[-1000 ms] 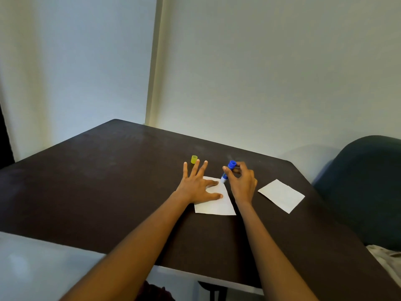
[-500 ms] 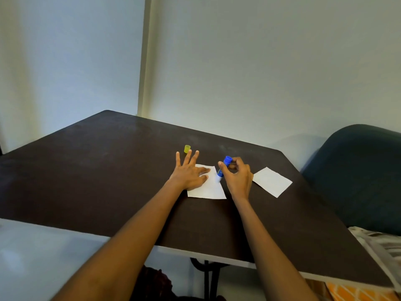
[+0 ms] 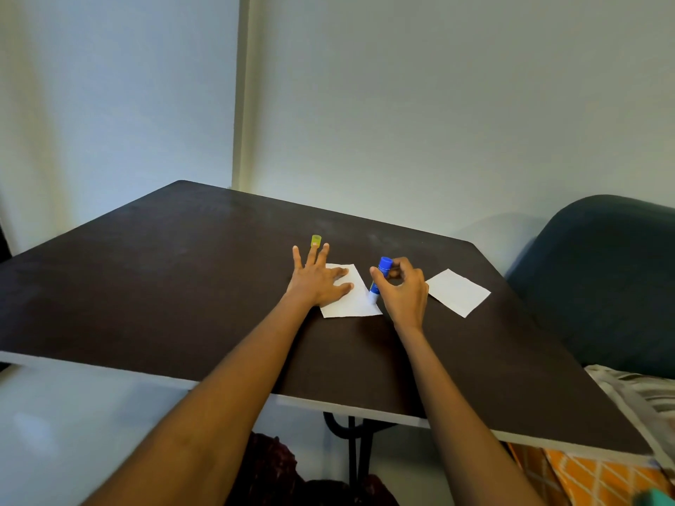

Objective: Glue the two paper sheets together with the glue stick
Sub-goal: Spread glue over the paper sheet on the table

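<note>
A white paper sheet point(image 3: 352, 304) lies on the dark table point(image 3: 182, 286). My left hand point(image 3: 316, 281) lies flat on the sheet's left part, fingers spread. My right hand point(image 3: 401, 292) grips a blue glue stick point(image 3: 380, 277), tilted, with its white tip down on the sheet's right edge. A second white sheet point(image 3: 458, 292) lies to the right of my right hand, apart from it. The yellow-green cap point(image 3: 316, 241) stands on the table just beyond my left fingertips.
A dark teal chair back point(image 3: 602, 279) stands at the table's right side. Patterned cloth point(image 3: 621, 432) lies below the table's right corner. Walls close off the far side. The table's near edge point(image 3: 328, 403) runs above its black leg.
The view has shifted, so the table sits lower in frame. The glue stick's tip has moved down the sheet's right edge toward me. My left hand stays flat on the sheet.
</note>
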Motion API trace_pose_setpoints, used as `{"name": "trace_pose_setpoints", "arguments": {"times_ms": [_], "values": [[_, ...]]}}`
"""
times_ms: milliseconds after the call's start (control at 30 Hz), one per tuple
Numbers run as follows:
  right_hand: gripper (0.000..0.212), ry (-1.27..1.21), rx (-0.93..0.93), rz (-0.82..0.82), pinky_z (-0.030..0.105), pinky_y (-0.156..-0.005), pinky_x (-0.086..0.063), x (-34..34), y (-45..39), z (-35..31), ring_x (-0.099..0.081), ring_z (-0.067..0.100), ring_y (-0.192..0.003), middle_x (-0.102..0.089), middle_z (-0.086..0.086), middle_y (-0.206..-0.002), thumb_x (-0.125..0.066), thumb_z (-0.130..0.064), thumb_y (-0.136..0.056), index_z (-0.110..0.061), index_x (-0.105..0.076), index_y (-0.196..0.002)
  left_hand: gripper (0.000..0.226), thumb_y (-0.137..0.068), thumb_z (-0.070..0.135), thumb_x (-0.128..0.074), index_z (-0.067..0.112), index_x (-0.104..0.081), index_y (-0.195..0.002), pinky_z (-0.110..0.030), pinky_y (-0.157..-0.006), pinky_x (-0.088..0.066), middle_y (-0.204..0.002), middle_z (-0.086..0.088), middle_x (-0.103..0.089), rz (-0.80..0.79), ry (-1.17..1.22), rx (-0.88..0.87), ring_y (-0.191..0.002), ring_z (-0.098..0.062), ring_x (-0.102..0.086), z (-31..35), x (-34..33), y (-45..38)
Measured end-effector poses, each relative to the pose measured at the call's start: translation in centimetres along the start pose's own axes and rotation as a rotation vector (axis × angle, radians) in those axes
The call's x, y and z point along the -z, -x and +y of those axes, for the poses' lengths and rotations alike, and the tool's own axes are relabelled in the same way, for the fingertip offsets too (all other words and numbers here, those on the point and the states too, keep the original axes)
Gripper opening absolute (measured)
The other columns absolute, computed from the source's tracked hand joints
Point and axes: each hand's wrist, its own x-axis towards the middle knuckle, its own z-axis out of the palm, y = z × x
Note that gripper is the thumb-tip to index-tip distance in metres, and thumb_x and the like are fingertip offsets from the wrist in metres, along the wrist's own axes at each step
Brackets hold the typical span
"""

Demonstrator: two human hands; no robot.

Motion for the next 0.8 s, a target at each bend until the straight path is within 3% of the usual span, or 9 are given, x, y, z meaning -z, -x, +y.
{"name": "trace_pose_setpoints", "arguments": {"times_ms": [133, 333, 800], "values": [[0.030, -0.026, 0.004, -0.005, 0.048, -0.087, -0.049, 0.2, 0.2, 0.0, -0.057, 0.019, -0.094, -0.061, -0.006, -0.084, -0.072, -0.038, -0.078, -0.018, -0.064, -0.100, 0.058, -0.088, 0.068, -0.023, 0.043, -0.033, -0.139, -0.062, -0.103, 0.021, -0.158, -0.012, 0.005, 0.021, -0.014, 0.035, -0.144, -0.033, 0.013, -0.1, 0.0, 0.1], [0.022, -0.016, -0.001, 0.014, 0.048, -0.081, -0.051, 0.6, 0.6, 0.2, -0.056, 0.021, -0.089, -0.059, -0.004, -0.081, -0.072, -0.034, -0.079, -0.020, -0.061, -0.091, 0.058, -0.089, 0.066, -0.022, 0.041, -0.032, -0.141, -0.062, -0.104, 0.020, -0.158, -0.013, 0.004, 0.013, -0.008, 0.051, -0.144, -0.034, 0.010, -0.2, 0.1, 0.2], [0.018, -0.006, 0.007, 0.033, 0.033, -0.068, -0.045, 1.1, 0.9, 0.3, -0.052, 0.018, -0.080, -0.061, 0.004, -0.079, -0.070, -0.031, -0.080, -0.019, -0.058, -0.085, 0.056, -0.089, 0.064, -0.032, 0.039, -0.036, -0.139, -0.062, -0.105, 0.018, -0.158, -0.013, 0.003, -0.008, 0.110, 0.038, -0.145, -0.032, 0.011, -0.5, 0.4, 0.2]]}}
